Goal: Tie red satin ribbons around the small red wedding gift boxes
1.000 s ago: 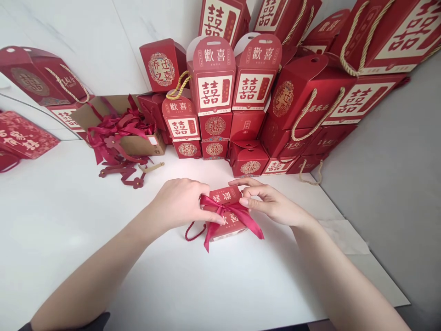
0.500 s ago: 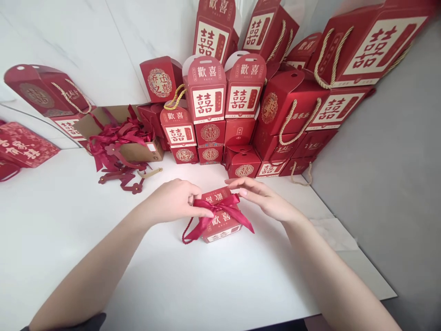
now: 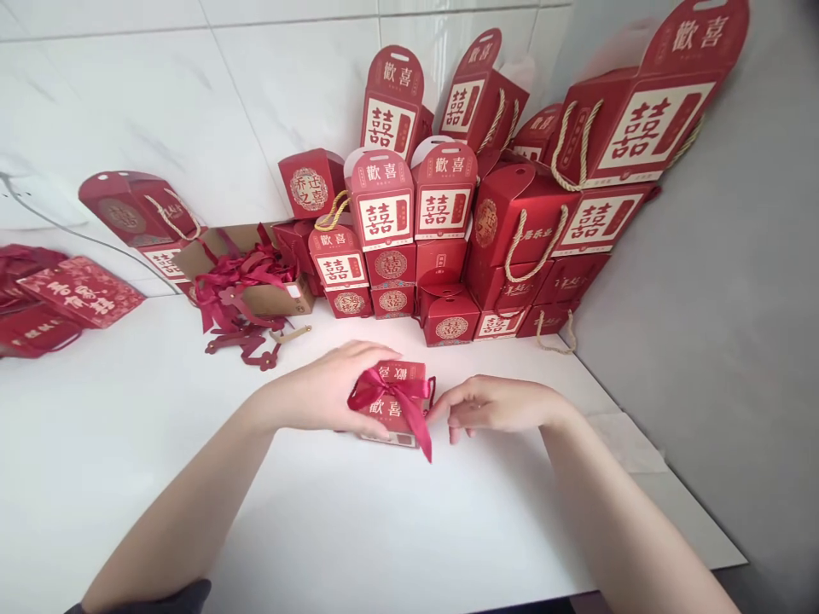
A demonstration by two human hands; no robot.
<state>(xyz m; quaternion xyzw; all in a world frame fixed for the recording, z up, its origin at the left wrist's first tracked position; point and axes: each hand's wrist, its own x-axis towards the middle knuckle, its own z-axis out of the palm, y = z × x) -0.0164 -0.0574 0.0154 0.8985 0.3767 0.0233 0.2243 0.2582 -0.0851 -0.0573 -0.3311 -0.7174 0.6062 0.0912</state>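
A small red gift box point(image 3: 379, 411) with gold lettering lies on the white table in front of me. A dark pink satin ribbon bow point(image 3: 408, 399) is tied across its top, one tail hanging over the front edge. My left hand point(image 3: 323, 388) wraps round the box's left side, thumb at the front and fingers at the back. Beside the right edge, my right hand point(image 3: 502, 402) has its index finger stretched toward the box and ribbon tail, the other fingers loosely bent and apart. Whether that fingertip touches is hard to tell.
Stacked red gift boxes point(image 3: 393, 266) with rope handles stand along the back wall. An open cardboard box point(image 3: 272, 298) of ribbons sits at the back left, loose ribbon pieces point(image 3: 261, 350) before it. Red bags point(image 3: 83, 294) lie far left; a grey wall point(image 3: 717, 341) borders the right.
My left hand has moved from the ribbon to a hold round the box's side. My right hand has come lower, beside the box's right edge. The box has turned slightly, and the camera view has shifted.
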